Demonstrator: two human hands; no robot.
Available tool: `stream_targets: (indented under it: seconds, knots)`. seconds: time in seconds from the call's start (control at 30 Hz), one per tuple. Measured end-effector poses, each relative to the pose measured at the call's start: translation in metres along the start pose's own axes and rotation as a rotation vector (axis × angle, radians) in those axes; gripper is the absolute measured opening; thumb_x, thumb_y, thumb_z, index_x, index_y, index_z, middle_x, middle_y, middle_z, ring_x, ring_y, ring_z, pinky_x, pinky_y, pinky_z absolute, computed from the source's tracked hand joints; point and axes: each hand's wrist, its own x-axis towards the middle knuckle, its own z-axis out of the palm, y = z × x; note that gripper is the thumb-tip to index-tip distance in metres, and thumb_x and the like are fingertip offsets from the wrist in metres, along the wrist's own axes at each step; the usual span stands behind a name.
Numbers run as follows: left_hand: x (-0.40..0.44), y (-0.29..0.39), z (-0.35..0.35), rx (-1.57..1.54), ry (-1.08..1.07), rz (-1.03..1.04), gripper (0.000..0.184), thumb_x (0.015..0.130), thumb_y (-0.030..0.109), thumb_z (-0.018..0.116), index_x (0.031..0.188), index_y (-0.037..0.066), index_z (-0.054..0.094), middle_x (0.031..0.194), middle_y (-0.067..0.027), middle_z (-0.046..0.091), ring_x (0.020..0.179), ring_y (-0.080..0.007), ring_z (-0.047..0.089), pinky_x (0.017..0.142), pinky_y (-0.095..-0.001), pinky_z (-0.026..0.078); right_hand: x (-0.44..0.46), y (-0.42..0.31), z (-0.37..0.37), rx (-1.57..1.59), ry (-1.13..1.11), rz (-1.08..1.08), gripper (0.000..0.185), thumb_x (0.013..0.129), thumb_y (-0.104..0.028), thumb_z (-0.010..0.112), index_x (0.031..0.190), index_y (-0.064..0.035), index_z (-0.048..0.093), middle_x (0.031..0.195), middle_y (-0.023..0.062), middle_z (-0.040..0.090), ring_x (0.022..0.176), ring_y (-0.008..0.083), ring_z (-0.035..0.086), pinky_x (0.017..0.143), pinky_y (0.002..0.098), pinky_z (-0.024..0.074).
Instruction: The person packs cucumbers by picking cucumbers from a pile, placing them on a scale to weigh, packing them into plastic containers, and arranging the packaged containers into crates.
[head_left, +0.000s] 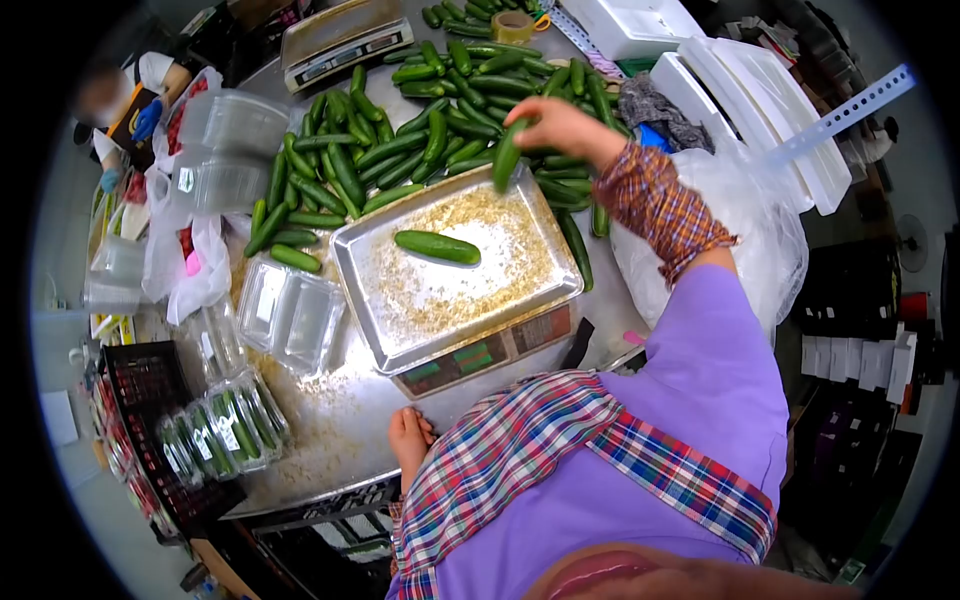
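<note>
My right hand (556, 130) grips a cucumber (508, 155) by its upper end, above the back right rim of a metal tray (400, 352). Inside that tray lies one other cucumber (437, 247), on a surface speckled with brownish residue. The tray rests on a weighing scale (490, 357), whose front panel shows below the rim. Down by the table's near edge, my left hand (408, 437) is curled closed, with nothing visible in it. A large heap of cucumbers (430, 140) spreads behind the tray.
Clear plastic boxes (290, 312) are left of the tray. Packed cucumbers (228, 430) stand beside a black crate (150, 385). A second scale (345, 45), tape (512, 27) and white foam boxes (765, 110) are farther back. Another person (135, 105) wearing blue gloves is at far left.
</note>
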Motion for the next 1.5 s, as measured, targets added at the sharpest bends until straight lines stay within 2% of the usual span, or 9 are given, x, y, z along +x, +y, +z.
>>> stream_targets:
  seconds: [0.17,0.23,0.33,0.37,0.53,0.57,0.9,1.37,1.5]
  knots:
    - [-0.003,0.003,0.002,0.066,0.027,0.022,0.028,0.099,0.025,0.043,0.083,0.004,0.052,0.058,-0.0029,0.052,0.040,-0.0070,0.040,0.039,-0.0223,0.034,0.086,0.062,-0.162,-0.183,0.970,-0.157,0.037,0.073,-0.019,0.074,0.106,-0.0050,0.063,0.093,0.0123,0.067,0.079,0.0247,0.064,0.073,0.0340,0.0511]
    - [-0.004,0.002,0.002,0.019,0.027,0.004,0.027,0.098,0.025,0.043,0.083,0.004,0.052,0.059,-0.0029,0.052,0.039,-0.0071,0.039,0.038,-0.0219,0.033,0.111,0.093,-0.209,-0.723,1.399,-0.773,0.046,0.092,-0.048,0.048,0.095,-0.0026,0.056,0.080,0.0064,0.058,0.050,0.0131,0.042,0.049,0.0260,0.0451]
    - [-0.004,0.005,0.005,0.007,0.038,-0.011,0.027,0.098,0.025,0.044,0.083,0.004,0.052,0.059,-0.0030,0.051,0.039,-0.0073,0.039,0.038,-0.0220,0.033,0.092,0.058,-0.166,-0.501,0.802,-0.064,0.037,0.077,-0.021,0.070,0.109,-0.0056,0.062,0.102,0.0111,0.066,0.090,0.0199,0.063,0.077,0.0327,0.0498]
    - [-0.005,0.009,0.008,0.011,0.044,-0.019,0.027,0.098,0.025,0.043,0.083,0.004,0.052,0.059,-0.0030,0.051,0.039,-0.0074,0.039,0.038,-0.0220,0.033,0.109,0.090,-0.143,-0.364,0.750,-0.227,0.035,0.078,-0.025,0.067,0.108,-0.0076,0.064,0.092,0.0125,0.068,0.080,0.0221,0.065,0.074,0.0334,0.0510]
    - [-0.003,0.015,0.008,0.065,0.044,-0.036,0.028,0.098,0.024,0.044,0.082,0.003,0.052,0.058,-0.0035,0.052,0.039,-0.0076,0.040,0.038,-0.0223,0.033,0.109,0.097,-0.034,-0.309,0.223,0.154,0.020,0.078,-0.020,0.067,0.091,-0.0063,0.070,0.080,0.0064,0.068,0.063,0.0126,0.064,0.056,0.0293,0.0517]
    - [-0.004,0.013,0.007,0.090,0.046,-0.022,0.028,0.098,0.024,0.044,0.082,0.003,0.052,0.058,-0.0037,0.052,0.039,-0.0076,0.040,0.037,-0.0223,0.033,0.111,0.098,-0.025,-0.316,0.191,0.197,0.020,0.076,-0.020,0.066,0.091,-0.0068,0.070,0.082,0.0088,0.069,0.069,0.0178,0.066,0.063,0.0325,0.0529]
    - [-0.001,0.018,0.012,0.046,0.080,-0.116,0.027,0.097,0.025,0.045,0.079,0.006,0.051,0.054,-0.0026,0.049,0.037,-0.0088,0.039,0.035,-0.0233,0.032,0.134,0.138,-0.068,-0.417,0.641,0.168,0.025,0.074,-0.017,0.056,0.095,-0.0116,0.070,0.095,0.0141,0.066,0.091,0.0321,0.062,0.080,0.0401,0.0487]
    - [0.004,0.005,0.017,0.125,0.269,-0.110,0.029,0.096,0.022,0.048,0.073,0.004,0.050,0.048,-0.0052,0.048,0.033,-0.0122,0.040,0.031,-0.0254,0.034,0.315,0.239,-0.115,-0.573,0.608,0.281,0.028,0.084,-0.014,0.050,0.107,-0.0066,0.063,0.108,0.0182,0.062,0.099,0.0355,0.060,0.086,0.0451,0.0474]
    - [0.008,0.002,0.012,0.189,0.317,-0.124,0.034,0.095,0.021,0.048,0.065,0.004,0.049,0.046,-0.0076,0.049,0.031,-0.0148,0.043,0.030,-0.0267,0.035,0.341,0.258,-0.107,-0.431,0.533,0.264,0.032,0.088,-0.026,0.051,0.110,-0.0055,0.060,0.113,0.0194,0.060,0.102,0.0359,0.058,0.087,0.0457,0.0453]
